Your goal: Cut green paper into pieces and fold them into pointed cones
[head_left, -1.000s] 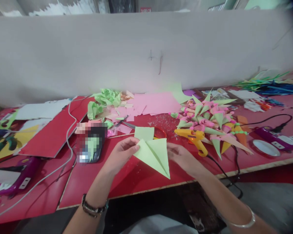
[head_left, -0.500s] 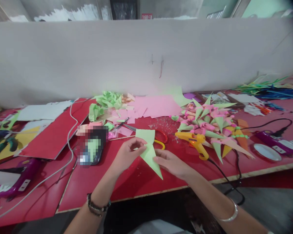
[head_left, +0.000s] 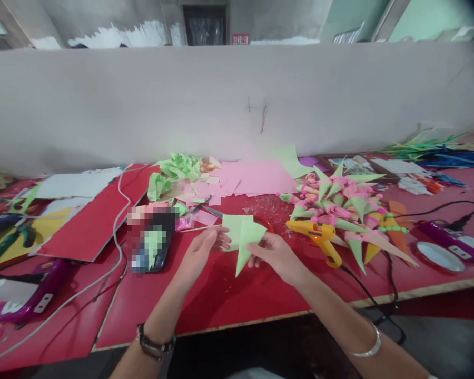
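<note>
A light green sheet of paper (head_left: 234,231) is between my hands, above the red table. Its right part is folded over into a cone shape whose tip points down. My right hand (head_left: 278,258) grips this folded part, with the thumb in front and the fingers behind. At the sheet's left edge is my left hand (head_left: 201,252), its fingers bent and apart from the thumb. Those fingertips reach the edge of the paper, and the thumb is off it. Scissors (head_left: 269,225) with red handles lie behind the paper, partly hidden by it.
A yellow glue gun (head_left: 318,237) lies to the right, before a pile of green and pink paper cones (head_left: 339,197). Pink sheets (head_left: 256,176) and crumpled green paper (head_left: 177,167) are at the back. To the left are a blurred-out phone (head_left: 164,252) and a white cable (head_left: 116,231).
The paper has been turned, and its right part is now folded over, with the tip swung left. My left hand has loosened its pinch and moved left. The view has tilted slightly up.
</note>
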